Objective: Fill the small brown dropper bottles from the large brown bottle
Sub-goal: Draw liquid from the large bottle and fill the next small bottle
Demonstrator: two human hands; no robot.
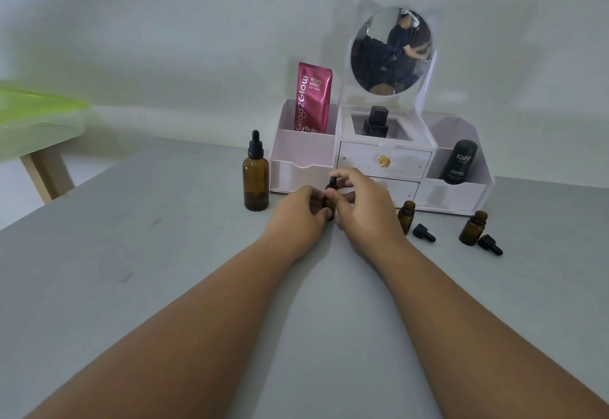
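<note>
Head view: my left hand (304, 211) grips a small brown glass dropper bottle (328, 203) (upright); my right hand (361, 202) pinches its black dropper cap (332, 183).

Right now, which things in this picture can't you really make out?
All in the head view:
- The small bottle: its body is hidden by the left hand gripping it and by the right hand, so its fill cannot be told.
- Its dropper cap: the right hand pinches it; tightening or loosening is unclear.
- The nearer open bottle and the farther open bottle: too small and dark to show contents.
- The green object: blurred and cut off by the left edge.
</note>
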